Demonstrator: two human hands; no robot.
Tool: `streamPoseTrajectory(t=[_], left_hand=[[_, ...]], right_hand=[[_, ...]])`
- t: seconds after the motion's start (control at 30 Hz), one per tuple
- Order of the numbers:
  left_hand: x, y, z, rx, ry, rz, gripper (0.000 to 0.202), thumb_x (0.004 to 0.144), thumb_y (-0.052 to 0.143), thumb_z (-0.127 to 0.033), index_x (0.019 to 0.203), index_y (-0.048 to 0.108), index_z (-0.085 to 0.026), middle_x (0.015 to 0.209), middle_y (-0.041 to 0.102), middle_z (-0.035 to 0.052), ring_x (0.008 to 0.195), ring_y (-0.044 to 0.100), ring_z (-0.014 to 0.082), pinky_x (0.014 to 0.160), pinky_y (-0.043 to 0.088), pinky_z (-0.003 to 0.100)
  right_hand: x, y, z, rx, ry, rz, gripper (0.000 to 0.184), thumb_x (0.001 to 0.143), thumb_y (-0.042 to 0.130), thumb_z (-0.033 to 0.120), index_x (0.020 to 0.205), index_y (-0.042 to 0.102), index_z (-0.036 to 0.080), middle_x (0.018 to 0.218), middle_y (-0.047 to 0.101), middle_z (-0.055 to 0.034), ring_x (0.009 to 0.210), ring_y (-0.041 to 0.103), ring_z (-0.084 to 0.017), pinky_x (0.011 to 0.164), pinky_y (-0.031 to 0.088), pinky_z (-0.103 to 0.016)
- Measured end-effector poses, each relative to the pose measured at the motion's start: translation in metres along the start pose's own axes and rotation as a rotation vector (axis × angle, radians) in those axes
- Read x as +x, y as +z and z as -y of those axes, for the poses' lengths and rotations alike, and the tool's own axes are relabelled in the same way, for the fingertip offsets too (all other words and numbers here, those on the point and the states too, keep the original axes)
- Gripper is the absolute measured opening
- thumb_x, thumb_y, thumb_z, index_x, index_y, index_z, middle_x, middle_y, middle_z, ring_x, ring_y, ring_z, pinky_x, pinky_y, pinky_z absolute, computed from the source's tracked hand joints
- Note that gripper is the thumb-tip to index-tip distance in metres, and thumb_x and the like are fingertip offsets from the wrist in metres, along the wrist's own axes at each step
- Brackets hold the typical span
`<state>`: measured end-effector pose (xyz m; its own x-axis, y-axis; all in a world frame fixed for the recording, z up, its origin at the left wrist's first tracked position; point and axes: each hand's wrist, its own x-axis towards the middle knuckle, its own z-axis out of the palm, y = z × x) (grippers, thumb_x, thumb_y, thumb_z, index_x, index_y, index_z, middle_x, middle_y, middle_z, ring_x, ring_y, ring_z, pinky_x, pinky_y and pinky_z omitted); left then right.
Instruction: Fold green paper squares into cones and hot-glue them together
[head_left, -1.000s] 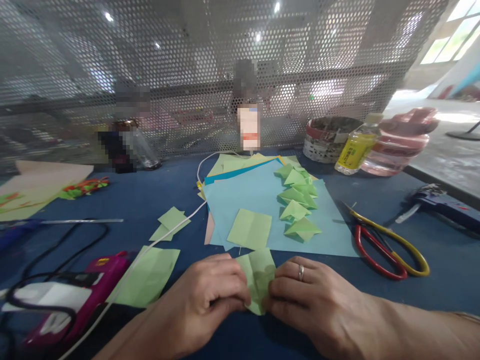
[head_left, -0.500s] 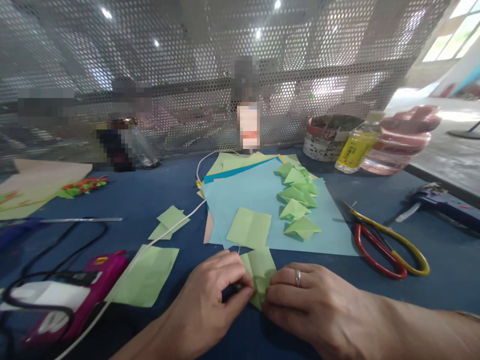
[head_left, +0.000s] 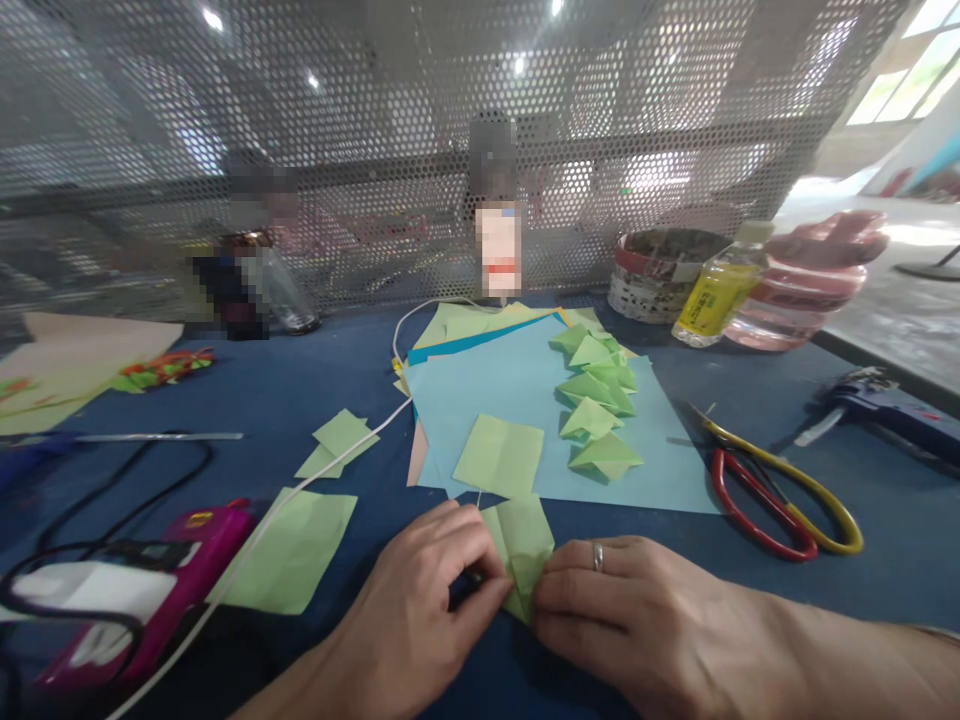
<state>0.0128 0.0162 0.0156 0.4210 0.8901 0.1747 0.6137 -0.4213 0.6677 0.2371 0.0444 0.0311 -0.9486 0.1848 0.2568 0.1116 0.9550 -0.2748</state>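
L hand: L hand pinching w/ thumb & fingertips at lower L edge of the creased green paper.
R hand: R hand curled, fingers holding same paper's lower R edge, undersides hidden; ring on one finger.
Creased paper: btwn both hands, on blue tabletop, vert. crease down mid., lower end partly hidden by fingers.
Blue sheets: light-blue sheet just beyond hands, other colored sheets peeking out underneath.
On light-blue sheet: flat green square nr front edge; folded green pieces in a column along R side, pointed, some overlapping.
L of hands: larger green sheet, white cord crossing it; smaller green squares overlapping, farther back, also under cord; magenta device far L w/ black cable.
R of hands: scissors, red + yellow handles, blades pointing twd sheet; glue gun farther R.
Back R: yellow-label bottle, tilted-looking, btwn round container & pink translucent jug.
Back: perforated metal screen.
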Motion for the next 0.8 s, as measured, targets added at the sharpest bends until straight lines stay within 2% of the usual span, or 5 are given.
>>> streamPoseTrajectory(t=[0.17, 0.33, 0.67, 0.8], left_hand=[[-0.0003, 0.0001, -0.0001, 0.005, 0.002, -0.012, 0.021, 0.084, 0.052, -0.006, 0.069, 0.046, -0.019, 0.071, 0.052, -0.0042, 0.072, 0.048, 0.0135, 0.069, 0.035, 0.028], [0.0001, 0.0011, 0.0006, -0.003, 0.0, -0.015, 0.02, 0.083, 0.051, -0.005, 0.069, 0.047, -0.019, 0.072, 0.052, -0.0038, 0.073, 0.049, 0.0141, 0.068, 0.035, 0.028], [0.0015, -0.0017, -0.0045, 0.063, -0.102, -0.029, 0.016, 0.08, 0.053, -0.005, 0.08, 0.054, -0.021, 0.074, 0.054, -0.0031, 0.074, 0.051, 0.0164, 0.071, 0.039, 0.03], [0.0009, -0.0009, -0.002, 0.061, -0.11, -0.037, 0.016, 0.079, 0.054, -0.005, 0.077, 0.052, -0.02, 0.075, 0.054, -0.0033, 0.075, 0.051, 0.0167, 0.071, 0.038, 0.031]], right_hand=[[0.0041, -0.0033, 0.0018, 0.002, 0.006, 0.0, 0.036, 0.096, 0.033, 0.01, 0.125, 0.054, 0.006, 0.098, 0.067, -0.0145, 0.086, 0.059, -0.021, 0.076, 0.051, -0.032], [0.0075, -0.001, 0.0047, 0.035, 0.058, 0.054, 0.033, 0.096, 0.035, 0.011, 0.118, 0.059, 0.006, 0.095, 0.063, -0.0127, 0.083, 0.054, -0.021, 0.076, 0.049, -0.032], [0.0082, -0.0011, 0.0052, 0.035, 0.076, 0.09, 0.035, 0.092, 0.04, 0.012, 0.123, 0.057, 0.008, 0.104, 0.063, -0.014, 0.085, 0.052, -0.021, 0.076, 0.049, -0.032], [0.0066, -0.0003, 0.0048, 0.053, 0.09, 0.105, 0.034, 0.092, 0.041, 0.013, 0.122, 0.056, 0.007, 0.103, 0.062, -0.0138, 0.086, 0.052, -0.022, 0.078, 0.049, -0.033]])
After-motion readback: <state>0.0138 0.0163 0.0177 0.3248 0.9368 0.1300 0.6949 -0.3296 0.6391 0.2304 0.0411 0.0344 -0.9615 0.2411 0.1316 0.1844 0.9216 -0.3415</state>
